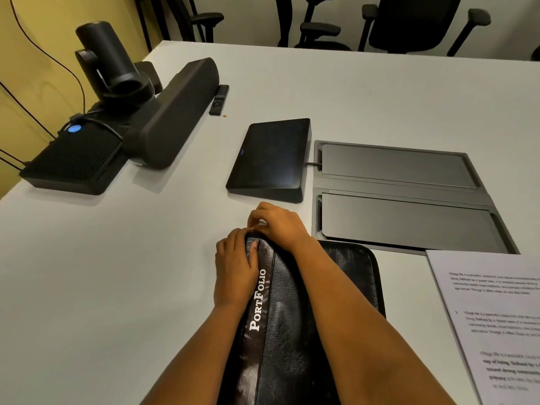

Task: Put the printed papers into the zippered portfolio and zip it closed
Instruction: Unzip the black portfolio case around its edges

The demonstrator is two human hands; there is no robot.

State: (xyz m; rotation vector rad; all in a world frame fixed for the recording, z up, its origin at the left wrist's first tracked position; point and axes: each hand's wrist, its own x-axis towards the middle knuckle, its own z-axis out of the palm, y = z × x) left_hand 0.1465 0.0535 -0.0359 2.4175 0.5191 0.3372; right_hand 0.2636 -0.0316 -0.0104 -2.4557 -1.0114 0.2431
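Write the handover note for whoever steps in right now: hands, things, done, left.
Left hand: holds the far left corner of the portfolio, thumb on top.
Right hand: fingers pinch at that same far corner, probably the zipper pull, though the pull itself is hidden.
Portfolio: lies shut on the table in front of the person. How far it is zipped cannot be told.
Printed papers: on the table to the right, outside the portfolio.
Done: no papers are in yet.
Left: open the portfolio, put the papers in, zip it closed.
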